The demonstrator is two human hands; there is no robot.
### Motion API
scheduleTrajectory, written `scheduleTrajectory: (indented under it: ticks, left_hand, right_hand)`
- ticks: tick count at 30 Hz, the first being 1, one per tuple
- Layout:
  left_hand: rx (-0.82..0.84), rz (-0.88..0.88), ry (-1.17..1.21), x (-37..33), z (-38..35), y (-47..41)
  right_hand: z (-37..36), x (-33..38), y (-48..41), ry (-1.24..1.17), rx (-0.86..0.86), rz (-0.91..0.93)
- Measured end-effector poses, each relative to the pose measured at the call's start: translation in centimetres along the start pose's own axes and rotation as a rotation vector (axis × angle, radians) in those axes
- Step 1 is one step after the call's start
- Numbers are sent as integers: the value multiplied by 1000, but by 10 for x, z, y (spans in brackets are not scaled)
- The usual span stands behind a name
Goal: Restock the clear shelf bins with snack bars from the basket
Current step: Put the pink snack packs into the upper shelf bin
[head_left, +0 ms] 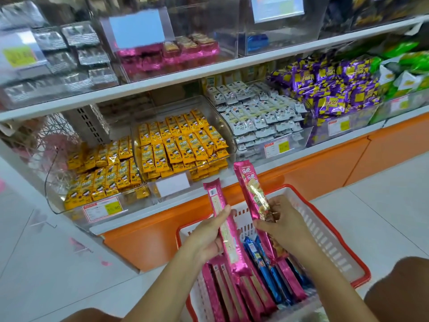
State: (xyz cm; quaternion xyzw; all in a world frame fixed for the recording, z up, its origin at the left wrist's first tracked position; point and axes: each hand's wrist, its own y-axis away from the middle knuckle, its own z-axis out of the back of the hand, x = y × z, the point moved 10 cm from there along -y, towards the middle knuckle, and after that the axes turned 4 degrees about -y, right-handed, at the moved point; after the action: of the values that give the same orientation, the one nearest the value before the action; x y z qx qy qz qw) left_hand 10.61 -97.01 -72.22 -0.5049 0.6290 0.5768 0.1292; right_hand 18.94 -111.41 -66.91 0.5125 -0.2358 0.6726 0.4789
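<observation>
Shelf bins (209, 105) are filled with yellow packets (176, 147), the basket (325, 240) with snack bars (222, 291); one pink bar (218, 203) is gripped by the left hand (209, 235), another by the right hand (283, 226)

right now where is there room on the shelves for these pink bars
The upper pink bin holds a low layer, with room above it; the blue bin to its right is nearly bare. Below, the yellow bins, white bin and purple bin are packed full.
</observation>
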Motion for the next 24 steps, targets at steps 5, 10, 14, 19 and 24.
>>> scheduleTrajectory:
  ticks: [5, 10, 14, 19, 24]
  left_hand:
    - [-9, -27, 139, -1, 3, -2]
    - [86, -28, 292, -3, -10, 3]
    - [69, -36, 329, -3, -11, 3]
    - [13, 84, 275, 8, -11, 1]
    - [84, 46, 409, 4, -16, 2]
  right_hand:
    - [3, 8, 2, -24, -13, 7]
    - [-5, 14, 6, 2, -1, 33]
    - [-8, 20, 9, -9, -8, 55]
    - [-3, 24, 10, -16, -28, 69]
    - [2, 20, 8, 22, -86, 48]
